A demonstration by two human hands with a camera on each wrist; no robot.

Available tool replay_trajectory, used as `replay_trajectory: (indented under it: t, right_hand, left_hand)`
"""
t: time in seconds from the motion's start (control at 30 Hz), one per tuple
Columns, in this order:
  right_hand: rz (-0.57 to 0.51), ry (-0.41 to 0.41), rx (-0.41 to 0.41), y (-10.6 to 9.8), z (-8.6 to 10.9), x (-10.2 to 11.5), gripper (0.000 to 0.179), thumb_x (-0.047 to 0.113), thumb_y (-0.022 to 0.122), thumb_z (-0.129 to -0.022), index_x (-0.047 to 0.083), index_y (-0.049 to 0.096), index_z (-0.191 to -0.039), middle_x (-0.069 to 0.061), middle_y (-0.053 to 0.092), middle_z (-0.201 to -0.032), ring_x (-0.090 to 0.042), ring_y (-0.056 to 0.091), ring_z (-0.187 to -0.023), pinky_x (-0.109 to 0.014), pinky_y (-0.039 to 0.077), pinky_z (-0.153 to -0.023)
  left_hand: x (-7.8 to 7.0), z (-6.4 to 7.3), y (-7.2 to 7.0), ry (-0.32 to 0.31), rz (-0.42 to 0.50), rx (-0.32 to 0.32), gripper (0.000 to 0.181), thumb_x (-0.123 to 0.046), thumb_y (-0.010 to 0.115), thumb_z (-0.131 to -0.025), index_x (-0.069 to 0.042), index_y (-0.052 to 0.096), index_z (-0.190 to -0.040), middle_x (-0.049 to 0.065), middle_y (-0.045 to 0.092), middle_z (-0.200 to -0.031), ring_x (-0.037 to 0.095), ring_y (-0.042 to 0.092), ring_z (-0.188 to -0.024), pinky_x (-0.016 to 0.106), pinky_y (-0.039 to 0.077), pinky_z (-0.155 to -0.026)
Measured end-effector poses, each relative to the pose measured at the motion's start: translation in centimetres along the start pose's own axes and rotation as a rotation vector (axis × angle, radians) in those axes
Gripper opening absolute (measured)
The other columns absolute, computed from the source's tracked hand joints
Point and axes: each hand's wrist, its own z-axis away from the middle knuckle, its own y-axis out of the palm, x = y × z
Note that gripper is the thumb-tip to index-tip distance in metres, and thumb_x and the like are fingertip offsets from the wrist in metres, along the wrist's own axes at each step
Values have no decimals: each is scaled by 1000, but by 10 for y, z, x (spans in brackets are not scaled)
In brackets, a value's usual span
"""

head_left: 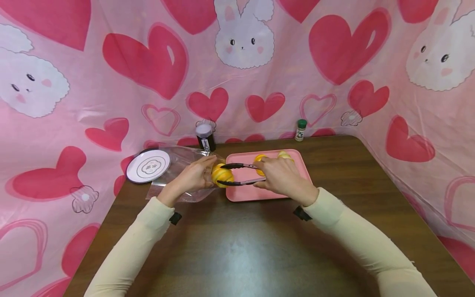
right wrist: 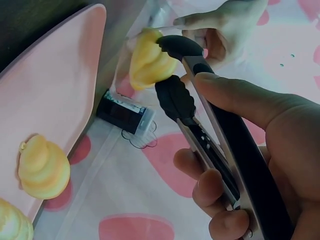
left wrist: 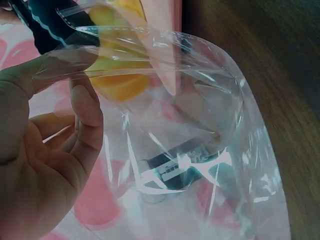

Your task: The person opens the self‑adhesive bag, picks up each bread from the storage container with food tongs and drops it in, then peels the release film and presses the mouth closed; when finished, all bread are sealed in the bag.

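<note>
My left hand [head_left: 194, 175] pinches the rim of a clear plastic bag [left wrist: 250, 125] between thumb and fingers. In my right hand [head_left: 283, 177] I grip kitchen tongs with black tips [right wrist: 230, 145]. Between those tips a yellow, spiral-ridged bread roll [head_left: 222, 176] is held at the bag's mouth. The left wrist view shows the same bread roll [left wrist: 122, 85] through the film, beside my left fingers. Under my right hand is a pink tray [head_left: 256, 197]. Two more rolls lie on it, a yellow one [right wrist: 44, 167] and a paler one [right wrist: 14, 222].
A white plate with a dark rim [head_left: 148, 166] lies at the table's left edge, beside the bag. Behind the bag stands a dark jar with a pale lid [head_left: 205, 138]. A green-capped shaker [head_left: 301, 130] is at the back right. Patterned pink cloth surrounds the wooden table [head_left: 237, 247].
</note>
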Motion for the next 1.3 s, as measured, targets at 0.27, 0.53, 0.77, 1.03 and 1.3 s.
replay_trajectory:
  t: [0.27,0.53,0.77,1.03,1.3]
  right_hand:
    - [-64,40,44,-4,2,-2,59,52,85,-72,17,72,-117,0,74,-99,-17,61,-72,-33,38,-68]
    - [-241,92,80,-12,3,-10,55,48,84,-76,18,72,-121,2,75,-102,-19,67,-87,-37,50,-79]
    - [-101,25,43,-7,2,-6,59,51,84,-73,19,71,-121,0,74,-104,-18,66,-79,-33,50,-67]
    - [34,-40,-5,-4,0,-2,60,55,84,-71,21,72,-119,2,74,-102,-12,56,-63,-29,28,-58]
    - [46,-37,16,-4,-1,-1,58,54,85,-70,21,73,-117,3,73,-99,-13,52,-59,-31,30,-60]
  left_hand:
    - [2,0,-1,-77,-1,31,92,-19,86,-74,-3,39,-152,16,38,-158,41,48,-137,56,44,-109]
    - [3,2,-1,-82,-2,38,91,-18,86,-75,-1,40,-151,17,39,-157,41,46,-138,59,42,-110]
    - [0,1,-1,-56,53,52,90,-15,86,-73,-2,41,-150,17,41,-156,42,48,-136,58,40,-112]
    - [1,0,1,-22,64,46,90,-16,86,-72,-2,43,-150,15,42,-156,40,48,-137,55,39,-114]
    - [-2,0,0,21,58,12,92,-18,88,-72,-7,42,-151,12,41,-157,37,54,-130,54,44,-110]
